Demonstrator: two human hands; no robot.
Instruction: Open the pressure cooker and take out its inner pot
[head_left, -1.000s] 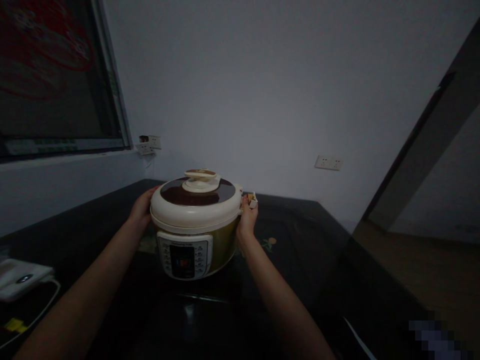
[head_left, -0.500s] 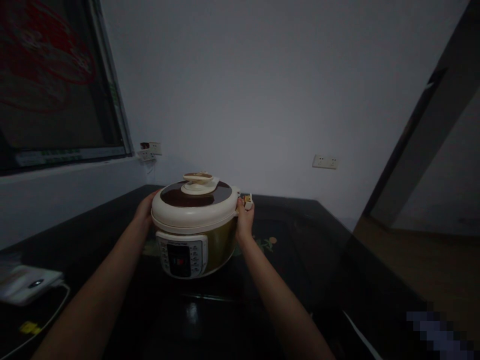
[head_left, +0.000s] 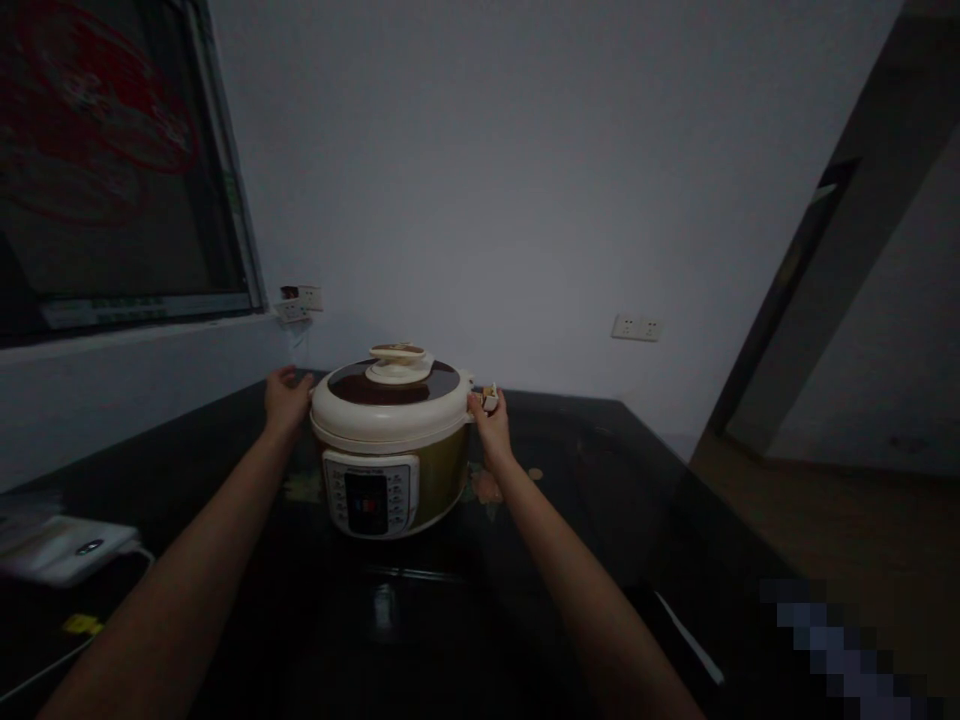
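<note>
An electric pressure cooker, with a cream rim, brown-topped lid and olive-green body, stands upright on the black table. Its knob sits on top, and its control panel faces me. Beside the cooker's left rim is my left hand, its fingers apart and nothing held; the fingertips on the right come close to the rim. My right hand is closed at the cooker's right side, around a small cream part that looks like its side handle. The fingers partly hide that part.
A white device with a cable lies at the left, near a yellow tag. Wall sockets are behind the table, others by the window. A thin white strip lies front right.
My left hand has come off the cooker's left side, and its fingers have spread. My right hand stays at the right side. The view has shifted slightly.
</note>
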